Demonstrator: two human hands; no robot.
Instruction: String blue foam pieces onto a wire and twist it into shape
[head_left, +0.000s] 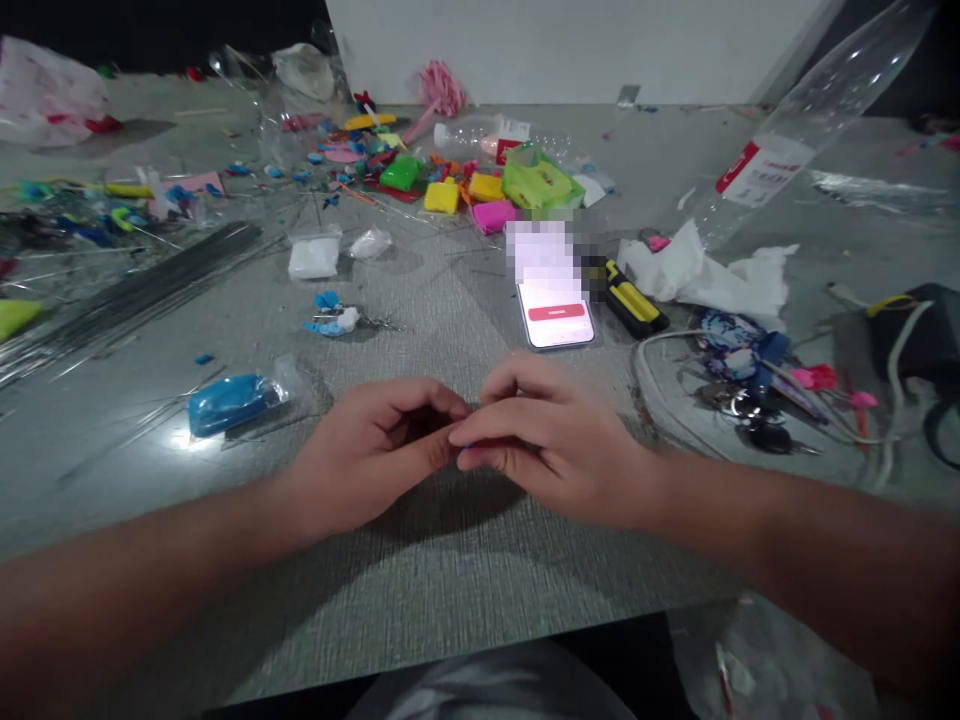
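My left hand [375,450] and my right hand [547,440] meet over the grey table [450,570] near its front edge. Both have their fingers curled and pinched together at the fingertips, around something very small; a hint of blue shows between them, too small to name. A phone [556,312] with a lit screen lies just beyond my right hand. A blue lump in a clear wrapper [229,402] lies to the left of my left hand.
Coloured clay blocks [465,190] and a green packet [538,182] crowd the back middle. A bundle of thin wires [127,290] lies left. A yellow-black tool [634,300], tissue [712,275], cables and keys [750,390] sit right. A clear plastic bottle [795,130] leans at the back right.
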